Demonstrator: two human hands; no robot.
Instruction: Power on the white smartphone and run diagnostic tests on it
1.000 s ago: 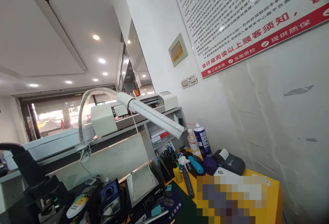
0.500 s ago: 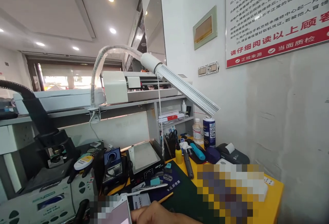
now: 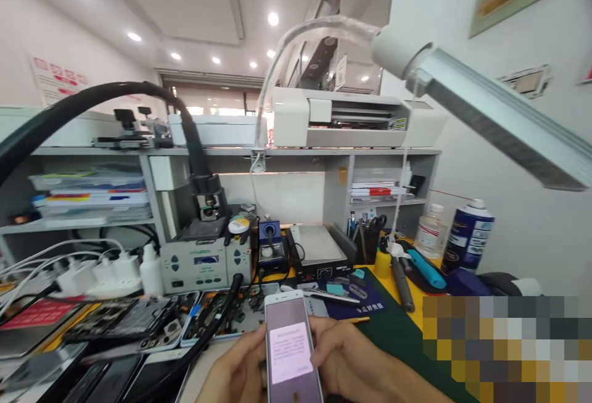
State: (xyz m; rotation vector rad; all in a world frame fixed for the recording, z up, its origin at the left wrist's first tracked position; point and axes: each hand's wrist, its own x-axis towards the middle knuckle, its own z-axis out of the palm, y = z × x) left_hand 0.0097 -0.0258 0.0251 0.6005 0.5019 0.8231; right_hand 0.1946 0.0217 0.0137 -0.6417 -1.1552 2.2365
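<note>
Since earlier: both hands and the whole phone are now showing low in the head view, where half a second ago only one hand and the phone's corner were peeking in.
Phone: white phone (image 3: 290, 347) is standing upright over the bench (image 3: 462, 384), its lit screen showing a text box.
Left hand: left hand (image 3: 235, 369) is grasping the phone's left edge.
Right hand: right hand (image 3: 345, 357) is grasping the right edge, thumb lying on the screen.
Nearby: grey soldering station (image 3: 206, 262) and opened phones (image 3: 139, 326) are sitting behind; blue spray can (image 3: 468, 236) is standing far right.
</note>
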